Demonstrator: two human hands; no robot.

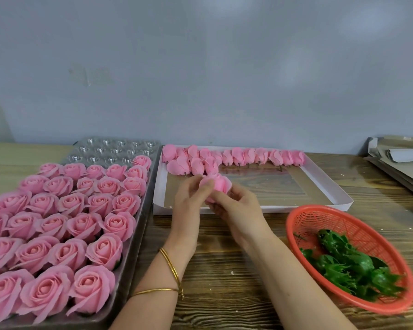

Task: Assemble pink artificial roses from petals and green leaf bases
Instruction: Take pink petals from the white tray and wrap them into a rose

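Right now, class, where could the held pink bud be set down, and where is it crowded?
Free: white box floor, between the bud row and its near wall; empty cups at the far end of the rose tray. Crowded: its roses; the basket of leaf bases.

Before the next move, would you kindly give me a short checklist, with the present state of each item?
1. Grip: left hand and right hand both pinch the pink bud: ok.
2. Supply: green leaf bases lie in the red basket: ok.
3. A hand free to take a base: not ok, both are busy.
4. Empty cells at the far end of the rose tray: ok.
5. Bud's stem intact: cannot tell, fingers hide it.
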